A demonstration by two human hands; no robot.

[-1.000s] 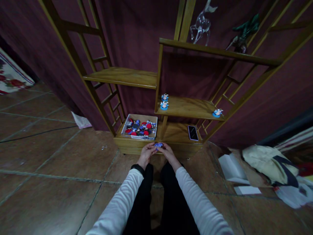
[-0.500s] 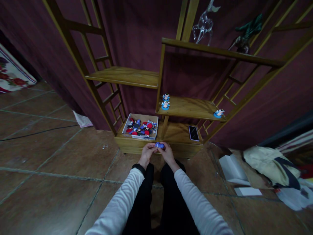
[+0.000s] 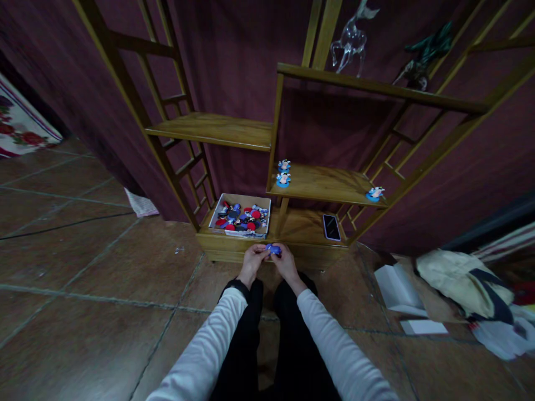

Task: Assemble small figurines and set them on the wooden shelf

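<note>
The fingertips of the left hand [image 3: 251,264] and right hand [image 3: 286,263] pinch a small purple figure [image 3: 273,249] between them; white-sleeved forearms [image 3: 209,341] stretch forward above brown floor tiles [image 3: 96,340], facing a wooden shelf unit [image 3: 330,182] and dark-red curtain [image 3: 234,67].

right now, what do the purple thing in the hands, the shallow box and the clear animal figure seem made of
Purple thing: perhaps glossy plastic, going by its pale glint. Shallow box: probably cardboard, matt tan inside, white and printed outside. Animal figure: clear, shiny glass or acrylic; the curtain shows through.
</note>
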